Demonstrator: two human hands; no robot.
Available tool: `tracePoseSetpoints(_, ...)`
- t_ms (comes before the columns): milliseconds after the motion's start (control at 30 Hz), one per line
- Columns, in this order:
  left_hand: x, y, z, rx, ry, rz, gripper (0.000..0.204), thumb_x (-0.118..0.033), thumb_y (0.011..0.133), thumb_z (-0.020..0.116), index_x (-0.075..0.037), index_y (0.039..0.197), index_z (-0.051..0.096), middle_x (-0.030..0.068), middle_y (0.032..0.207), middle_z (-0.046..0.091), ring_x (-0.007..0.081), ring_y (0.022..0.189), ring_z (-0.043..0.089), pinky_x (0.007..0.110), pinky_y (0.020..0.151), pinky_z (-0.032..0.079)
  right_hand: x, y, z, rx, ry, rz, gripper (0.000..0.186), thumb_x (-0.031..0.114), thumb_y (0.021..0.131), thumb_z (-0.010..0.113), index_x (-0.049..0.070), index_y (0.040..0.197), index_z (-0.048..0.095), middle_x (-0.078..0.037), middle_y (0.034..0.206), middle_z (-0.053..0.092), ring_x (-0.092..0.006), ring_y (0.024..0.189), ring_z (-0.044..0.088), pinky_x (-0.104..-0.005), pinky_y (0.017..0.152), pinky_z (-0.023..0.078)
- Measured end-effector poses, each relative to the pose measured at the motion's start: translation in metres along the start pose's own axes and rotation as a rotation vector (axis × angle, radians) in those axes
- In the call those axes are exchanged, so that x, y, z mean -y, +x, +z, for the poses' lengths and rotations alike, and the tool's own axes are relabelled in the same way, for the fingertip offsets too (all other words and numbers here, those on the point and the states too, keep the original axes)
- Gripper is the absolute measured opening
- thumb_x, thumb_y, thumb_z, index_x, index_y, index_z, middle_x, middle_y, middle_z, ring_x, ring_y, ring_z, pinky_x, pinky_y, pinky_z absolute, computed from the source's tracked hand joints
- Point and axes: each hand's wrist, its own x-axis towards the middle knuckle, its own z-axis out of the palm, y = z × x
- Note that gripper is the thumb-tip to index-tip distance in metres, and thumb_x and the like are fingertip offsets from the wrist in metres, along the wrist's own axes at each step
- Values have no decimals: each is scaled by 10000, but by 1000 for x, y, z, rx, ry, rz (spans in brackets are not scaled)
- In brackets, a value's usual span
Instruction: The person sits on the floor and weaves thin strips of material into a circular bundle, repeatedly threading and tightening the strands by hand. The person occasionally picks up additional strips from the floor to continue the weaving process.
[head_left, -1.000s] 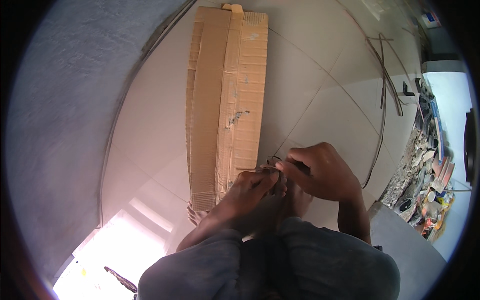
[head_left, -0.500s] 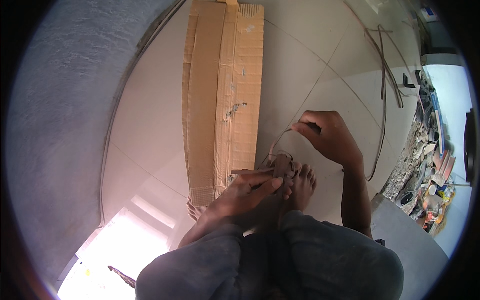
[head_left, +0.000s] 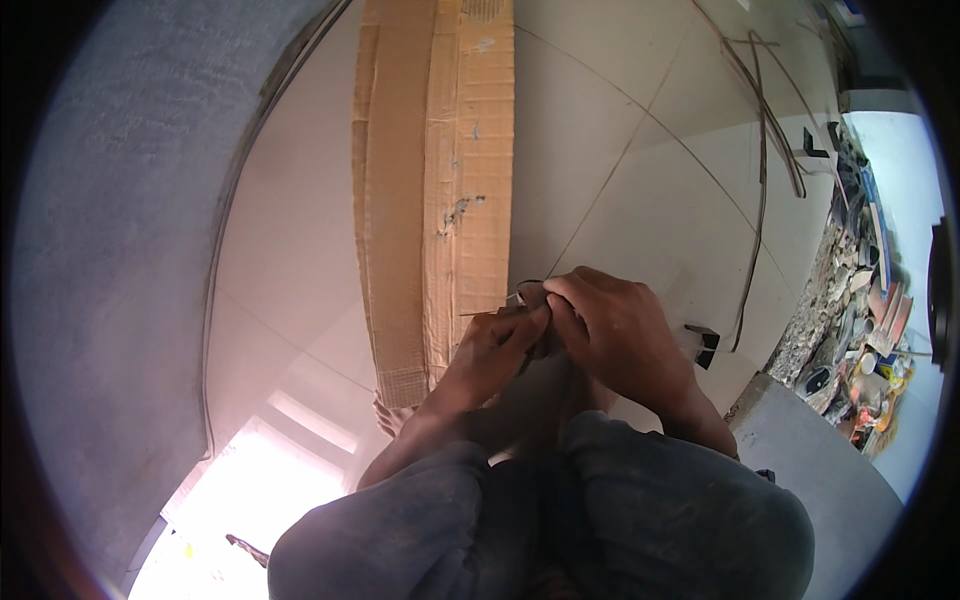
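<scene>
Just above my feet, my left hand (head_left: 485,355) is closed around a small bundle of thin brown strip (head_left: 532,293), and a straight end of it pokes out leftward over the cardboard. My right hand (head_left: 625,335) meets the left at the bundle, thumb and fingertips pinched on its upper part. A thin loop of the strip curves out above the fingertips. Most of the bundle is hidden behind my fingers. Left of my hands lies a long folded piece of brown cardboard (head_left: 395,200) on the tiled floor.
Long brown strips (head_left: 765,150) lie loosely on the floor at the upper right. A small black bracket (head_left: 707,346) sits right of my right wrist, another black bracket (head_left: 815,143) farther off. Tools and scrap (head_left: 870,330) are heaped at the right edge. A grey wall (head_left: 120,220) bounds the left.
My right hand has come down and left from its raised position, where it drew a thin end of strip outward, to the bundle beside my left hand. The left hand has risen slightly.
</scene>
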Motion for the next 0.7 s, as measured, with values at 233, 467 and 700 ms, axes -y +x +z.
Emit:
tracePoseSetpoints(233, 24, 4, 11, -36, -580, -9, 380, -309, 1052, 529, 33, 1070, 693, 36, 899, 665, 108, 845, 588, 265, 787, 466, 7, -9, 28, -51, 31, -60, 289, 106, 931, 596, 9, 1203, 585, -171, 958, 637, -322, 830, 676, -423, 680, 546)
tracePoseSetpoints(467, 9, 3, 4, -61, -808, -27, 416, -334, 1069, 488, 24, 1173, 674, 79, 1114, 676, 146, 1019, 636, 317, 930, 502, 9, -7, 24, -178, 222, 92, 259, 86, 875, 721, 27, 1119, 657, -143, 985, 687, -281, 786, 697, -373, 646, 564)
tracePoseSetpoints(700, -3, 3, 5, -91, -921, 59, 436, -321, 1081, 443, 35, 1295, 575, 132, 1243, 630, 202, 1199, 591, 327, 1030, 465, 3, -5, 43, -275, 298, -30, 207, 34, 828, 758, 48, 1033, 731, -99, 932, 682, -217, 790, 700, -310, 654, 565)
